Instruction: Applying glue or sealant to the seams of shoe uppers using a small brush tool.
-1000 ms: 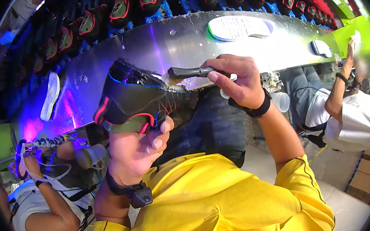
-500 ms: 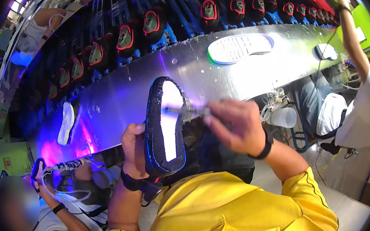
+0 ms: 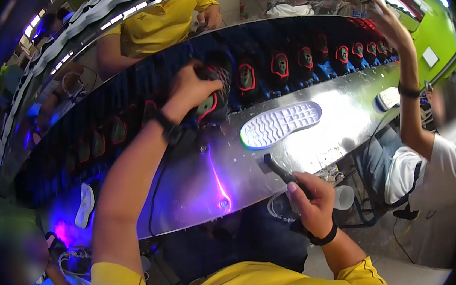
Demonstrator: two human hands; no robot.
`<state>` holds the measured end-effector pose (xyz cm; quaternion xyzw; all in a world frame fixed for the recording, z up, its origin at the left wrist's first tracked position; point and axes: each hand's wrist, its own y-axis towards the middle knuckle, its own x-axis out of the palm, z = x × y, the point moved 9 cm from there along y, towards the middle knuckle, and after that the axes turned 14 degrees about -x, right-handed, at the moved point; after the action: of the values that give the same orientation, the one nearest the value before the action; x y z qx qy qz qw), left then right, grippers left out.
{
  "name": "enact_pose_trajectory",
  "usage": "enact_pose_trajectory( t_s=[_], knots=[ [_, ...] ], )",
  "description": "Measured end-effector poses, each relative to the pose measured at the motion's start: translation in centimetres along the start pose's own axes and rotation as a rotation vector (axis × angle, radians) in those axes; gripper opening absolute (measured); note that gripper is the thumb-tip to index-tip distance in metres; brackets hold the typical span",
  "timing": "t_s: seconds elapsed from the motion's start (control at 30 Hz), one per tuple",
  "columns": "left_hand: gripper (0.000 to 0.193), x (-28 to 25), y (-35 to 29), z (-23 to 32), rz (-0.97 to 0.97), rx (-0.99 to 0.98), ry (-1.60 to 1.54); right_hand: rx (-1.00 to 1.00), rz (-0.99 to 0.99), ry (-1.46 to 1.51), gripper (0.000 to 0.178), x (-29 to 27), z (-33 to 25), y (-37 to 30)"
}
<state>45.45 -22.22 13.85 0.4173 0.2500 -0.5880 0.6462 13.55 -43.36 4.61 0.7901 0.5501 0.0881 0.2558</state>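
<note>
Gripping, with the fingers of the left hand [image 3: 192, 88], a dark shoe upper [image 3: 217, 99] in the row beyond the surface [image 3: 178, 199], thumb across its side, other fingers partly hidden. Inside its red-edged opening, a greyish-green form [image 3: 206, 106]. Closed around a dark brush [image 3: 283, 171] by its handle, the fingers of the right hand [image 3: 315, 200]; brush head over the surface, impossible to tell whether touching it. Just beyond the right wrist, below the near edge, a translucent white tub [image 3: 344, 197], contents hidden from this angle. On the metal surface, between both hands, a white sole [image 3: 281, 125], tread up. Well apart to the left, a slim white piece [image 3: 85, 206], sole-shaped; near the right end, a pale sole [image 3: 387, 98]. Along the far side, on blue racks [image 3: 325, 70], a row of other uppers [image 3: 280, 67], likewise with red-edged openings. Behind, a reflective panel [image 3: 237, 7] with a mirrored yellow shirt. At right, a co-worker [image 3: 444, 160] in white, one arm raised.
</note>
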Motion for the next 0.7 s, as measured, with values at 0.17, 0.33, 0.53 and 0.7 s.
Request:
enact_pose_trajectory(
  t_s=[0.17, 0.33, 0.53, 0.7],
  knots=[
    [0.065, 9.3, 8.2, -2.5, -0.002, 0.036, 0.205, 0.011, -0.008, -0.017, 0.02, 0.1, 1.0, -0.1],
    [0.041, 10.6, 7.1, 0.4, -0.231, 0.087, 0.265, 0.128, 0.029, 0.019, 0.019, -0.7, 3.7, -1.4],
    [0.053, -0.4, 5.9, -10.0, 0.18, 0.114, 0.338, 0.165, 0.008, 0.077, 0.022, 0.7, 5.1, -0.9],
    [0.073, -0.1, 6.5, -18.3, -0.179, 0.056, 0.292, 0.182, 0.035, 0.224, 0.026, 1.0, 3.2, -0.5]
  ],
)
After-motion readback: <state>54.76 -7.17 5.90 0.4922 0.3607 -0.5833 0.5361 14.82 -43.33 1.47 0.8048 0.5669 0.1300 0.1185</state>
